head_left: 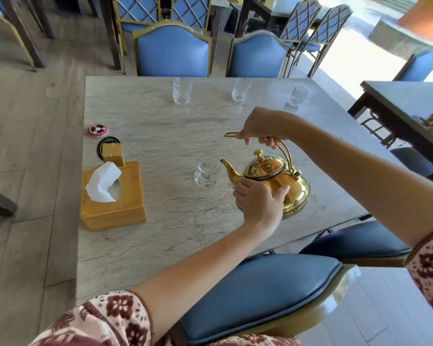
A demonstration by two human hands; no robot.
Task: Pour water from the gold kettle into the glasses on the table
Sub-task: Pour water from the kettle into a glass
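Pouring stage, seen from the head camera. We see the gold kettle (pixel 273 182) near the middle of the marble table (pixel 160 136), its spout level with the rim of the nearest glass (pixel 207 171) and just beside it. We cannot tell whether the base rests on the table or is slightly lifted. The right hand (pixel 261 126) is closed around the top of the arched handle, fingers curled under it. The left hand (pixel 259 203) lies against the near side of the kettle body, fingers together and thumb spread, steadying rather than gripping.

We judge the task to be at an early or middle point. The nearest glass seems to hold some water, though the level is hard to read through the cut pattern. No stream is visible at the spout. Three more glasses stand well apart along the far edge: far left glass (pixel 182 91), far middle glass (pixel 240 90) and far right glass (pixel 298 95). They look empty to us, so they likely remain to be filled.

At the left edge stand a wooden tissue box (pixel 125 196), a small wooden block (pixel 113 154) on a dark round mat, and a red round disc (pixel 97 129). The disc and mat carry patterns, but we can read no brand, label or writing anywhere.
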